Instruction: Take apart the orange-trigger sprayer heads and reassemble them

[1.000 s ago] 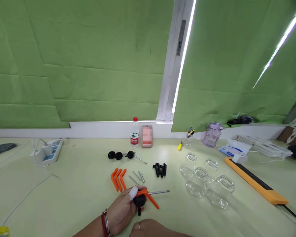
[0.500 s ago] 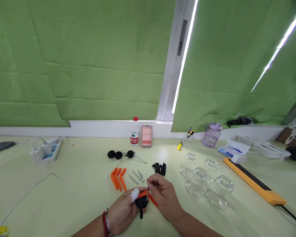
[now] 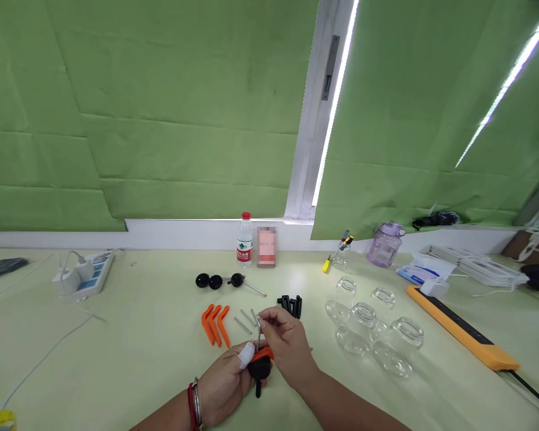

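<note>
— What did the hands have, nearest the camera?
— The left hand (image 3: 224,383) was closed around an orange-and-black piece (image 3: 259,366), low over the near edge of the tabletop (image 3: 139,341), with one finger wrapped in white. The right hand (image 3: 285,344) pinched a thin metal pin (image 3: 259,339) between thumb and forefinger. The pin stood roughly upright with its lower end at the piece.
— Was the pin in?
— I couldn't tell whether the tip had entered. I'd judge it not seated, since most of its length showed above the piece.
— How much was left to do?
— Most of it, by the look of things. Just beyond the hands lay three orange levers (image 3: 214,325), with a few loose pins (image 3: 247,320) to their right and black sleeves (image 3: 291,305) further right. Farther off sat a row of black knobs (image 3: 215,281). All of these lay apart and unjoined.
— Anything in the way?
— The glass jars (image 3: 368,335) stood right of the right forearm, apart from it, and I'd judge them the likeliest thing for that arm to catch. A long orange bar (image 3: 462,329) lay beyond them and a power strip (image 3: 83,275) at far left. A water bottle (image 3: 245,241) and a purple jug (image 3: 385,244) stood at the far edge under green blinds (image 3: 184,108)
</note>
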